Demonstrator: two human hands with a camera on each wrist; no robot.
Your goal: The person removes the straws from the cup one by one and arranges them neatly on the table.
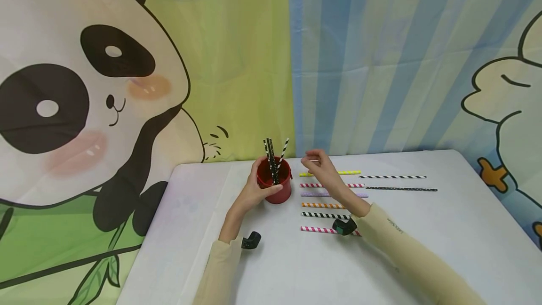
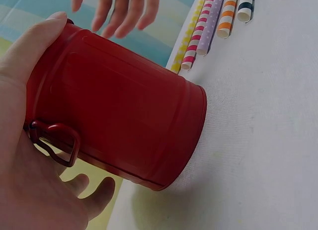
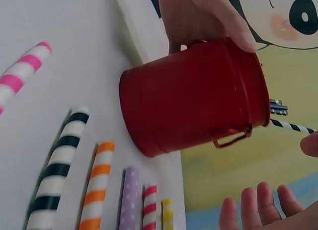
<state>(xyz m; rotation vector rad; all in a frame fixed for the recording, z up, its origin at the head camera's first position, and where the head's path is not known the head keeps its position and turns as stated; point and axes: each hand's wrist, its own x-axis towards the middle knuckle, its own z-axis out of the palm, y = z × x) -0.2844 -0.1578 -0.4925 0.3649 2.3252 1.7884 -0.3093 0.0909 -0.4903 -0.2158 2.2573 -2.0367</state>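
The work in hand looks to be gathering paper straws into the red bucket (image 1: pixel 279 196), and this moment seems to be falling between one straw and the next. The bucket is standing toward the twelve o'clock edge of the table (image 1: pixel 203 248); whether its base is resting fully flat is hard to tell. At its eight o'clock side the left hand (image 1: pixel 251 194) is grasping it, thumb and fingers curling about the upper wall. Inside, black dotted straws (image 1: pixel 269 152) are leaning toward eleven o'clock and a black-and-white striped straw (image 1: pixel 284 149) toward one. The right hand (image 1: pixel 326 173) is hovering between two and three o'clock from the bucket, released, its fingers loosely bent and gripping nothing. Below and around it, loose straws are lying in a rough column from three to four o'clock: the yellow straw (image 1: pixel 349 172), the red striped straw (image 1: pixel 311 185), the lilac straw (image 1: pixel 311 195), the orange striped straw (image 1: pixel 322 205), the thick black striped straw (image 1: pixel 323 215) and the pink striped straw (image 1: pixel 315 229). Farther out at three o'clock, the slim striped straw (image 1: pixel 394 177) and the loose dotted straw (image 1: pixel 402 189) are waiting too. The next move is probably calling for the right hand to pinch one straw, tip it upright and lower it past those standing inside, while the left hand is bracing the bucket.
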